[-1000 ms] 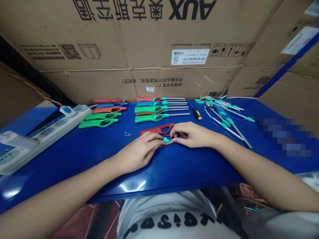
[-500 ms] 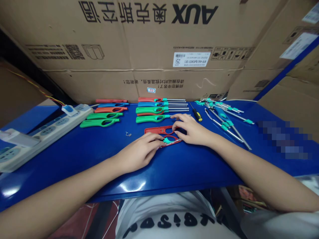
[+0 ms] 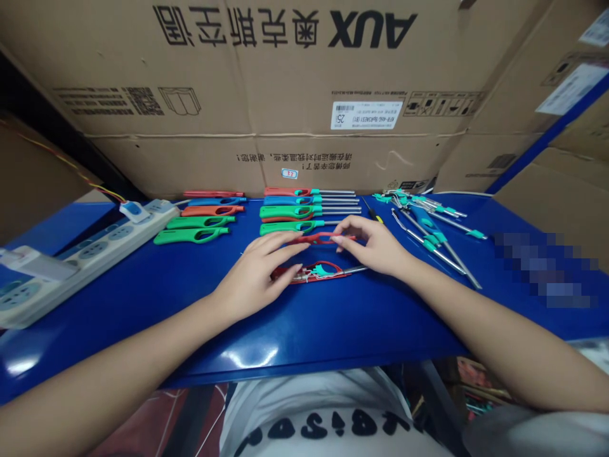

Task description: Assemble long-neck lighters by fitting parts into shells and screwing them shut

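Observation:
My right hand (image 3: 378, 244) pinches the right part of a red lighter casing half (image 3: 326, 238), held just above the table. The stretched fingers of my left hand (image 3: 257, 270) reach the left end of that half and cover part of it. My left thumb is spread away, over the left end of a second red casing half (image 3: 339, 275). This lower half lies open side up and holds a teal trigger piece (image 3: 320, 271), thin wires and a metal tube (image 3: 356, 270) pointing right.
Behind my hands lie lighters with metal tubes (image 3: 337, 198). At left are casings without tubes (image 3: 193, 236) and a white power strip (image 3: 107, 254). Tube-and-trigger parts (image 3: 440, 247) and a partly hidden screwdriver (image 3: 379, 219) lie at right. A cardboard sheet (image 3: 200, 152) stands behind.
The upper red casing half has moved up and right and turned in my hands. My left hand has shifted left and opened, uncovering more of the lower half.

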Demonstrator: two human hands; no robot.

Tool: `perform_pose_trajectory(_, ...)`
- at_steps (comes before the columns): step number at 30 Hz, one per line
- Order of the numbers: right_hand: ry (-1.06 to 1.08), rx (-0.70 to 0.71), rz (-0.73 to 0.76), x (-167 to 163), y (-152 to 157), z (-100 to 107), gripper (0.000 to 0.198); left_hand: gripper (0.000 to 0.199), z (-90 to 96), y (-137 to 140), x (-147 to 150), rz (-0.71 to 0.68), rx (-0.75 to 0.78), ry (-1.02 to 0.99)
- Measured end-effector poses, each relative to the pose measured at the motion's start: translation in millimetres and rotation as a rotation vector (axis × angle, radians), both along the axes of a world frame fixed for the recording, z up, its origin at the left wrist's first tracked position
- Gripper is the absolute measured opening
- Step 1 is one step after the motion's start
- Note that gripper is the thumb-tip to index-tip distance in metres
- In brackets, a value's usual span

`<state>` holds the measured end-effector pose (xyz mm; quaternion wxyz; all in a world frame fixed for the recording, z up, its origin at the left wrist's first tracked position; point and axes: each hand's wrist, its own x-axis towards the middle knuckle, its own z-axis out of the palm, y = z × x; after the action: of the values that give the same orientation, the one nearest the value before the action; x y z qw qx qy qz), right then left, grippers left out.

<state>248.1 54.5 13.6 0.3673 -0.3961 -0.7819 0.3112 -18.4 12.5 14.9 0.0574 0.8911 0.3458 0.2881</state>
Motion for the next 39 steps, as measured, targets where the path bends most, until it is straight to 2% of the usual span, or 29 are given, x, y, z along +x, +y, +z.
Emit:
perform_pose_trajectory(4,0.263,-0.330,-0.056,-3,-1,3,0.031,0.032,-4.1,5,-3,0.010,0.066,-0.011)
perform_pose_trajectory(7,0.345,-0.496,-0.051,-3,-2,4,0.034,0.033,-4.9,5,-3,-0.017,0.054,-0.022)
perform_pose_trajectory(9,0.321,-0.549,-0.012,-4,-3,3,0.036,0.032,-3.3,4,-2,-0.029,0.042,-0.028)
perform_pose_trajectory(11,0.204,-0.484,0.045,-5,-5,2,0.041,0.029,-0.9,4,-2,-0.036,0.030,-0.024)
perform_pose_trajectory(15,-0.083,-0.100,0.131,-4,-9,1,0.043,0.028,3.0,2,-3,-0.016,-0.020,0.026)
perform_pose_trajectory(18,-0.199,0.061,0.172,-3,-10,-1,0.036,0.031,2.6,1,-2,0.001,-0.069,0.070)
perform_pose_trajectory(22,-0.250,0.127,0.204,-2,-8,-5,0.030,0.033,0.3,0,-1,0.004,-0.115,0.125)
perform_pose_trajectory(31,-0.371,0.156,0.291,-5,-11,-5,0.028,0.030,0.1,-3,0,0.007,-0.150,0.190)
perform_pose_trajectory(39,-0.451,0.175,0.311,-4,-12,-3,0.037,0.032,1.7,-3,1,0.011,-0.159,0.232)
